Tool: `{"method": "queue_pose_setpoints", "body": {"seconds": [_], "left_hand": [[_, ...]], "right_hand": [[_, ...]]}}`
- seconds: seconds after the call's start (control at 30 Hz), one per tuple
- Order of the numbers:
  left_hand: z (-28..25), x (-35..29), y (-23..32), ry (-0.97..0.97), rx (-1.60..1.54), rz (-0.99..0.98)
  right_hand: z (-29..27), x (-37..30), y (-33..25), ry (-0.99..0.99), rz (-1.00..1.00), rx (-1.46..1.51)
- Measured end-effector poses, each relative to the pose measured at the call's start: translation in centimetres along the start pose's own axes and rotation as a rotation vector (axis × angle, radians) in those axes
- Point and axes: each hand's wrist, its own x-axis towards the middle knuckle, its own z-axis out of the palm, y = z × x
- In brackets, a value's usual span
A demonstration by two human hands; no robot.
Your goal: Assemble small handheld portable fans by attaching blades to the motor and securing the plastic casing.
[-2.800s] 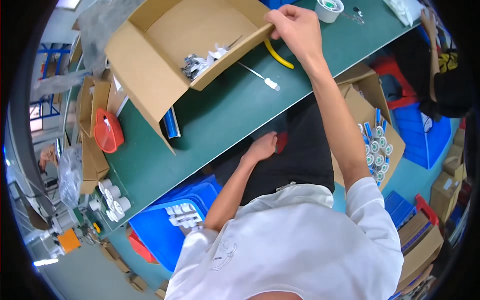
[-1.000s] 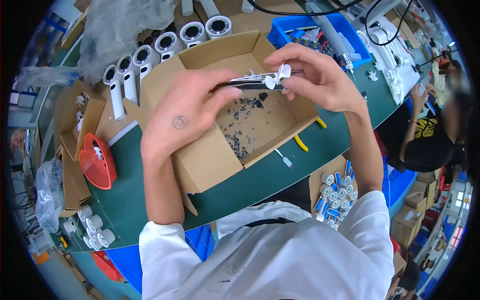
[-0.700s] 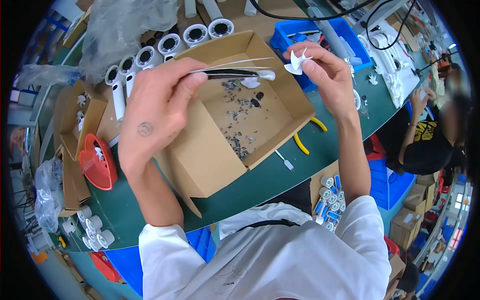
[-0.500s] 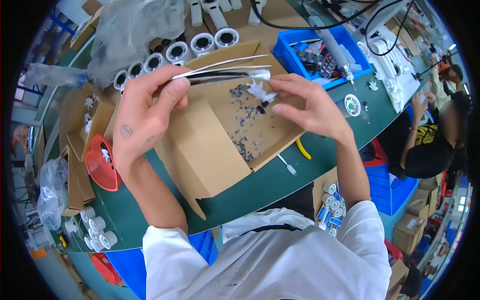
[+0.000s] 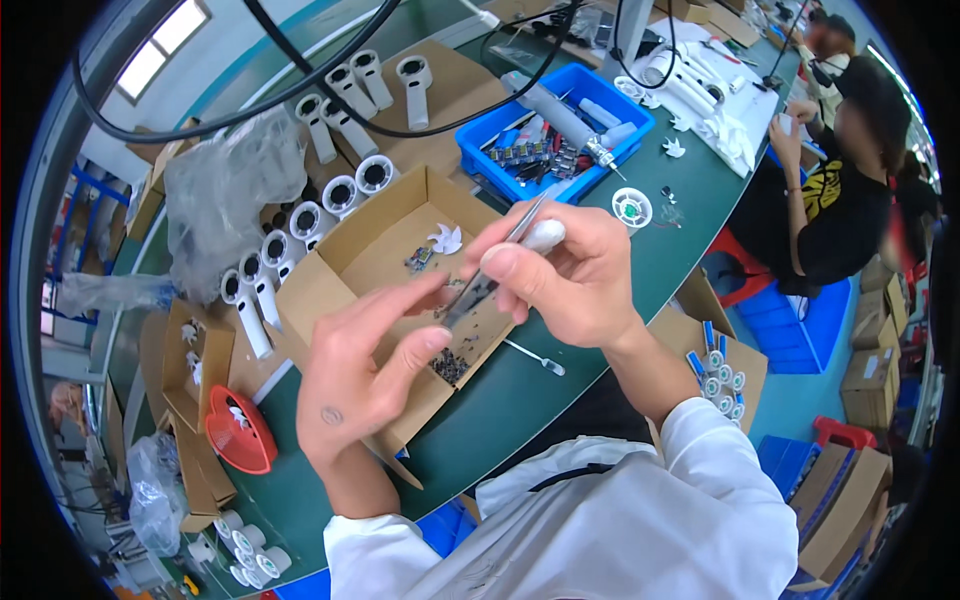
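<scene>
My right hand (image 5: pixel 580 275) is closed around metal tweezers (image 5: pixel 482 288) and a small white rounded piece (image 5: pixel 544 236), which sticks out by the thumb. The tweezers slant down to the left, toward my left hand (image 5: pixel 370 365). That hand has thumb and fingers apart, close to the tweezers' lower end; whether it touches them I cannot tell. Both hands are over an open cardboard box (image 5: pixel 375 228). Inside it lie a white bladed impeller (image 5: pixel 446 238), a small clump of electronic parts (image 5: pixel 419 260) and scattered dark bits (image 5: pixel 450 366).
A blue bin (image 5: pixel 468 150) of parts with an electric screwdriver (image 5: pixel 560 112) across it stands beyond the box. White handheld housings (image 5: pixel 262 300) line the left. A red heart-shaped tray (image 5: pixel 240 432) sits nearer. Black cables (image 5: pixel 330 75) hang overhead. A co-worker (image 5: pixel 840 185) sits at right.
The tweezers have passed from my left hand to my right, which now also grips the white piece. My left hand has opened and lowered. The view has shifted.
</scene>
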Motion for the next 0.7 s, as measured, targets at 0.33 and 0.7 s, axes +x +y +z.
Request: {"method": "queue_pose_setpoints", "body": {"seconds": [0.33, 0.7], "left_hand": [[4.3, -1.9, 4.5, 0.156, -0.318, -0.221], [7.1, -1.6, 4.5, 0.094, -0.573, -0.204]], "right_hand": [[-0.6, -2.3, -3.4, -0.041, -0.118, -0.368], [-8.2, -10.0, -0.2, 0.349, 0.018, 0.316]]}}
